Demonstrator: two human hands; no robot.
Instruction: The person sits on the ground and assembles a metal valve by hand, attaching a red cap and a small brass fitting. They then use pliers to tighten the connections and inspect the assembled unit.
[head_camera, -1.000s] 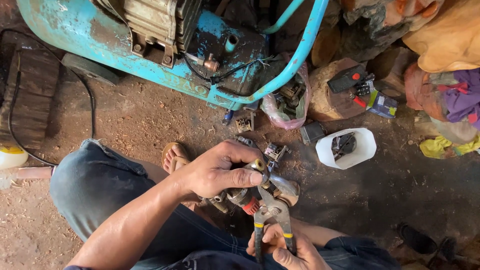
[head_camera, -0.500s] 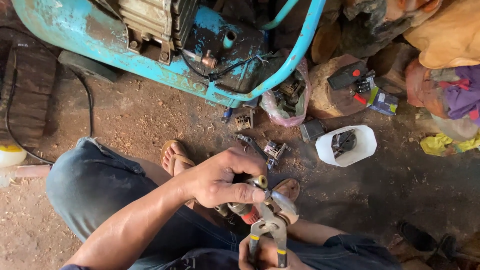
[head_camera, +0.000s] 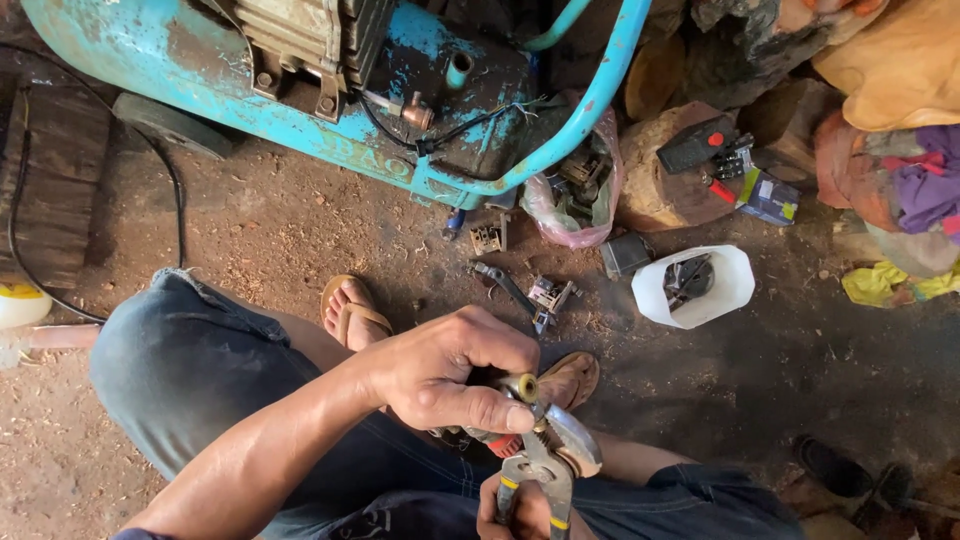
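At six o'clock, the right hand wraps the yellow-banded handles of pliers. Just above, the left hand is clenched around a brass-tipped fitting caught at the plier head. Farther, at two o'clock, stands a white plastic tub; a pink plastic bag lies at one o'clock beneath the blue compressor.

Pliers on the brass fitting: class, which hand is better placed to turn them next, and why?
The right hand: it already grips the pliers by the handles. The left hand is wrapped around the part with the brass fitting, likely steadying it.
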